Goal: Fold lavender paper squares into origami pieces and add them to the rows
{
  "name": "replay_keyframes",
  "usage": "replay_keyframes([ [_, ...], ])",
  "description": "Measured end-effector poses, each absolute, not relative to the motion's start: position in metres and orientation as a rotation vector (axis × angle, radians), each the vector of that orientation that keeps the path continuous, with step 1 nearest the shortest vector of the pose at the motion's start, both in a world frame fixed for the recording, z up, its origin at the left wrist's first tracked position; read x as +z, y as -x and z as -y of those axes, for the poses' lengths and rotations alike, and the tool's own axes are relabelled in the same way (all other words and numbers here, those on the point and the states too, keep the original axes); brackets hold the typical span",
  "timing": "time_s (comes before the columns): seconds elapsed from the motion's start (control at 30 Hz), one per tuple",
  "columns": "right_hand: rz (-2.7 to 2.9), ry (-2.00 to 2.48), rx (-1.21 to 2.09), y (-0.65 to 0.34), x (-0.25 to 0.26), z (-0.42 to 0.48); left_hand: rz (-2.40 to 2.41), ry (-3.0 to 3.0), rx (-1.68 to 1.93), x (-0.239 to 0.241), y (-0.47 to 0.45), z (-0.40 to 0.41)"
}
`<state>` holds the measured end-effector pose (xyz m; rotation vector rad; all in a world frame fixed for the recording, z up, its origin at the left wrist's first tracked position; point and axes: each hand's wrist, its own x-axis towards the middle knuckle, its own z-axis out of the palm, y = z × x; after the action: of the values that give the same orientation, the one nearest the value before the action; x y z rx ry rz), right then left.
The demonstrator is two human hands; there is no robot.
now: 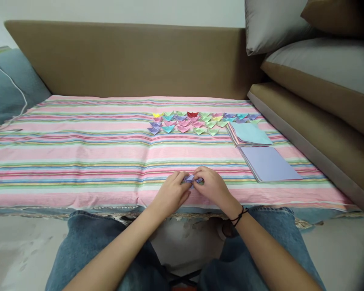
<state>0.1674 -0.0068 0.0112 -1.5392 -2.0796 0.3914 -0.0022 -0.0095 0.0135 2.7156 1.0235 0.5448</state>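
Note:
Near the front edge of the striped cloth, my left hand and my right hand meet over a small folded piece of purple paper. The fingers of my left hand pinch its left side, while my right thumb and fingertips grip the right side. Much of the paper is covered by my fingers. Beyond my hands lie several folded paper boats in rows, among them a red boat and a pink boat.
To the right lie a stack of purple paper sheets and a stack with a light blue sheet on top. Stacked cushions border the right side, and a brown backrest stands behind. A white cord hangs at the far left.

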Motion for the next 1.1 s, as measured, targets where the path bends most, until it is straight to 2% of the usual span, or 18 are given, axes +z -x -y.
replay_keyframes([
  [0.13,2.058,1.521,0.371,-0.168,0.012,0.007,-1.036,-2.659,0.588,0.011,0.004,0.005],
  [0.57,1.898,1.322,0.649,-0.173,0.014,0.007,-0.992,-2.213,0.762,0.019,0.007,-0.007],
  [0.9,1.688,1.149,1.111,-0.179,0.015,0.007,-0.951,-1.850,0.967,0.016,0.008,-0.007],
  [1.1,1.661,1.122,1.205,-0.179,0.021,0.009,-1.020,-1.614,1.026,0.014,0.008,-0.007],
])
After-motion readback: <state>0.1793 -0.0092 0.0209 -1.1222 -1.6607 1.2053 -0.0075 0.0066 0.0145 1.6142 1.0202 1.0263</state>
